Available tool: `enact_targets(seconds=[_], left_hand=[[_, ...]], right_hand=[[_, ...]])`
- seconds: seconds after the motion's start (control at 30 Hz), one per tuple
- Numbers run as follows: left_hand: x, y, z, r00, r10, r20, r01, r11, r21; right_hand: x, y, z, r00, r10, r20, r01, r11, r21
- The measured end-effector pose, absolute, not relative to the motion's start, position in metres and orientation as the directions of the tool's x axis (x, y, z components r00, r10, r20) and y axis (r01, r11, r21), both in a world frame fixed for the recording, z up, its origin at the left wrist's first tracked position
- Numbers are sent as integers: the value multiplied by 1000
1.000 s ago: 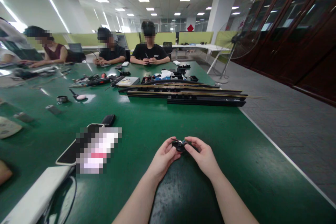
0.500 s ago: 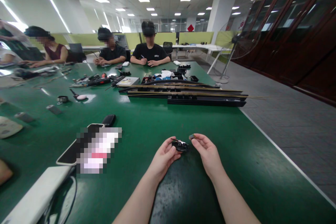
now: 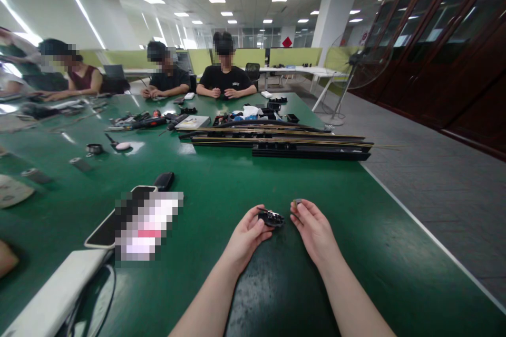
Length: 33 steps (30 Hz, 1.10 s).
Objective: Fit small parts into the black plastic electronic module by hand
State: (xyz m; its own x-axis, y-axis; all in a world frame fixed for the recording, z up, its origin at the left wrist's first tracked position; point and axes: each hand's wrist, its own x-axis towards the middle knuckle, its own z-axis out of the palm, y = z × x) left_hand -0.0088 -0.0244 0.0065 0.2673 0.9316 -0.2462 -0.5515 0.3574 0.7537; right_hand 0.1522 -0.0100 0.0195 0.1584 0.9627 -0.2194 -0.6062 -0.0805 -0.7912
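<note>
Between the thumb and fingers of my left hand (image 3: 250, 233) is a small black device part (image 3: 272, 217) with bright metal bits on top; its exact kind is unclear. My right hand (image 3: 314, 226) pinches a small grey flat piece (image 3: 297, 202) at its fingertips, too small to name. A narrow gap separates the grey piece from the black part. Both hands are above the green tabletop (image 3: 221, 189), close to each other.
Long black rails (image 3: 312, 152) with thin yellowish rods lie across the table beyond my hands. To the left are a phone (image 3: 106, 226), a black object (image 3: 164, 181) and a white box with cables (image 3: 59, 289). Several people sit around the far side. A fan (image 3: 351, 63) stands at right.
My right hand has moved slightly right, away from the black part, with the grey piece tilted differently in its fingers. My left hand stays in place.
</note>
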Motion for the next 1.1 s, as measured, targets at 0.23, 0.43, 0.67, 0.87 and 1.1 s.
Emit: enact_targets(seconds=[0.23,0.43,0.67,0.87,1.1], left_hand=[[-9,-25,6,263,934,-240,-560,351,750],[-8,-24,5,260,934,-244,-569,352,743],[-9,-25,6,258,936,-238,-567,346,747],[-9,-25,6,266,936,-231,-554,344,758],[-9,-25,8,260,933,-247,-562,354,747]], right_hand=[[155,-9,20,136,949,-284,-694,-113,-711],[158,-8,19,114,940,-321,-732,-139,-667],[160,-7,17,127,941,-314,-684,-146,-715],[160,-7,16,133,942,-307,-679,-139,-721],[159,-7,17,98,934,-345,-739,-163,-653]])
